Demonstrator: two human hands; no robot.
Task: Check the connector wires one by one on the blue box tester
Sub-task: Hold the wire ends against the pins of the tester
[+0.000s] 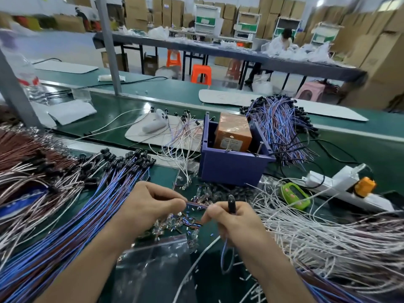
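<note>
The blue box tester [231,169] stands at the middle of the green bench with an orange-brown block [232,134] inside it. In front of it, my left hand [150,204] pinches one end of a thin blue-and-red connector wire [196,204]. My right hand [231,217] pinches the same wire close by and also grips a black connector [231,203] that sticks up from its fingers. The wire's blue tail [225,254] hangs in a loop below my right hand. Both hands hover a little short of the tester, not touching it.
A big fan of blue-red wires [72,221] lies left, brown wires [24,149] beyond, white wires [317,235] right. More blue wires [282,125] are piled behind the tester. Small clear parts [175,221] and a plastic bag [157,259] lie under my hands. A green device [295,196] and a white power strip [341,189] sit right.
</note>
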